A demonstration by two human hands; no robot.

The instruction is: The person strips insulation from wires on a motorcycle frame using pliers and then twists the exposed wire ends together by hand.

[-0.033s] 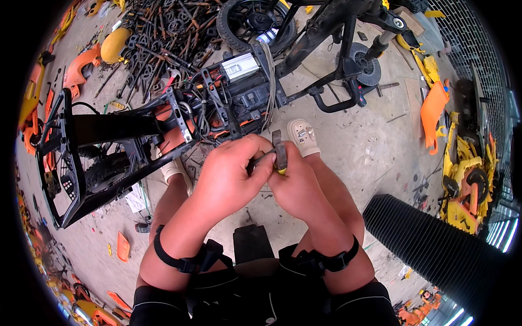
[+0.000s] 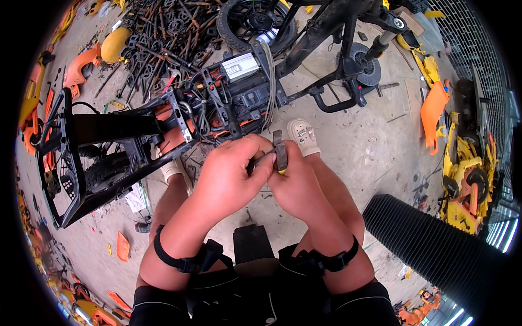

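Both hands meet in front of me, above the near edge of a stripped black scooter frame (image 2: 254,99). My right hand (image 2: 296,176) is closed around a hand tool (image 2: 280,155) with a worn grey metal head and a bit of yellow grip; its exact kind is hard to tell. My left hand (image 2: 231,165) is closed, its thumb and fingers pinching a small dark piece (image 2: 255,163) against the tool's head. Most of that piece is hidden by the fingers. Just beyond the left knuckles, a black bar (image 2: 232,126) belongs to the frame's loose cables and fittings.
A silver box (image 2: 240,66) sits on the frame, with a wheel (image 2: 255,22) behind it. Rusty rods (image 2: 168,38) are heaped at the far left. Right of me stands a ribbed black tube (image 2: 429,233); orange panels (image 2: 435,114) and yellow parts (image 2: 462,209) lie farther right.
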